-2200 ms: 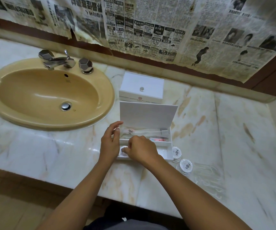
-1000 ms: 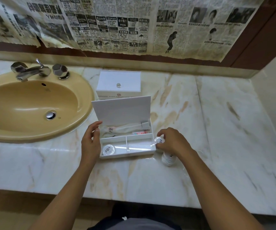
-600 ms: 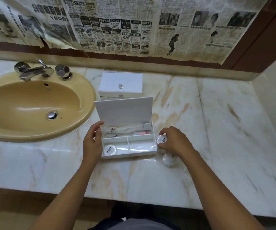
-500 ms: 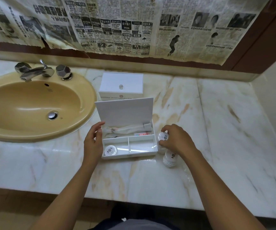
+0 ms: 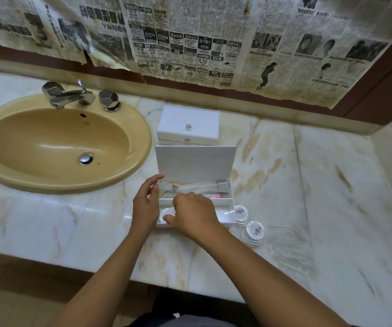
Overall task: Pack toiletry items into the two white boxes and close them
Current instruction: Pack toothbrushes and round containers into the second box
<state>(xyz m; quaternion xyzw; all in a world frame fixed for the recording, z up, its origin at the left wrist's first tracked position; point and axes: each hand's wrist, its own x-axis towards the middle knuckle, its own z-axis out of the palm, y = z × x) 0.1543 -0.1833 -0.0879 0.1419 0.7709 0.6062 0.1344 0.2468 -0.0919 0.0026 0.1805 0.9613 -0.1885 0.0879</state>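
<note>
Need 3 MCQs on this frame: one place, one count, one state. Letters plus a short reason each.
1. Where is the closed white box?
A. in the sink
B. behind the open white box
C. at the counter's front edge

2. How many round capped bottles stand on the counter right of the open white box?
A. two
B. four
C. none

3. How is the open box's lid?
A. flat shut
B. raised, standing up at the back
C. lying off on the counter

Key: 1 B, it sits farther back, toward the newspaper-covered wall. 2 A, the bottle touching the box and the bottle nearer the edge. 3 B, it stands up behind the wrapped toiletries, while the right hand reaches into the front compartment and the left hand rests on the box's left side.
</note>
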